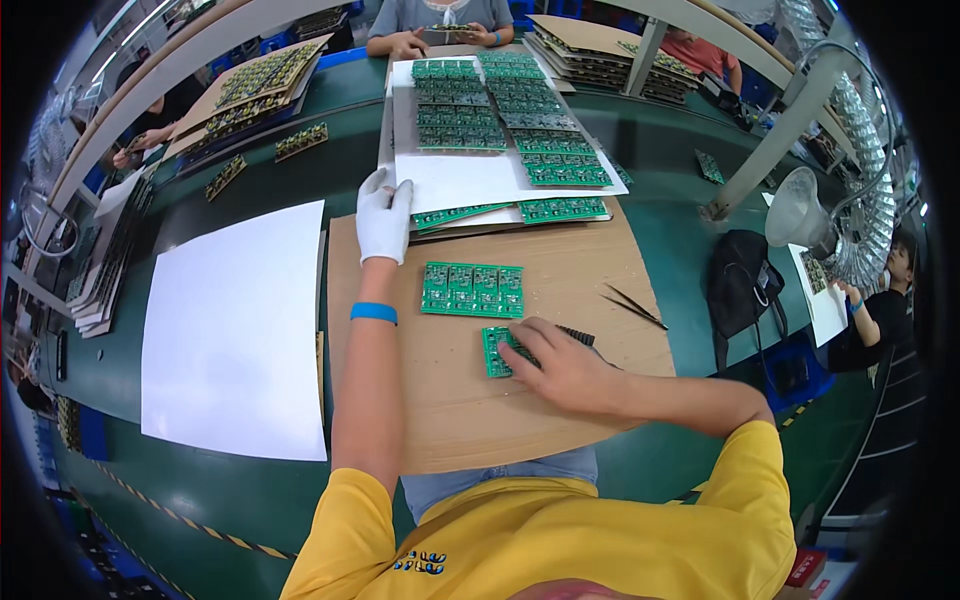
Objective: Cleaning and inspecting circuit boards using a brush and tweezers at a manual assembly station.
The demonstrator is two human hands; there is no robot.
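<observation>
A white sheet [455, 178] bearing rows of green circuit boards [460, 105] lies at the far side, over more boards and sheets. At its left edge is my left hand [383, 218], in a white glove, thumb and fingers closed on the sheet's edge. My bare right hand [570, 368] rests low over the cardboard, its bent fingers on a green circuit board panel [495, 352] and covering much of it. A black ridged piece [575, 336] shows behind that hand; its kind is unclear. Just beyond lies another green circuit board panel [472, 290], flat and untouched.
Brown cardboard [440, 420] lies under the work, with dark tweezers [636, 306] at its right. A large white sheet [235, 340] covers the left bench. Beyond are stacked board trays [255, 85] and a seated person [440, 25]. A black bag [742, 285] and duct [860, 130] stand right.
</observation>
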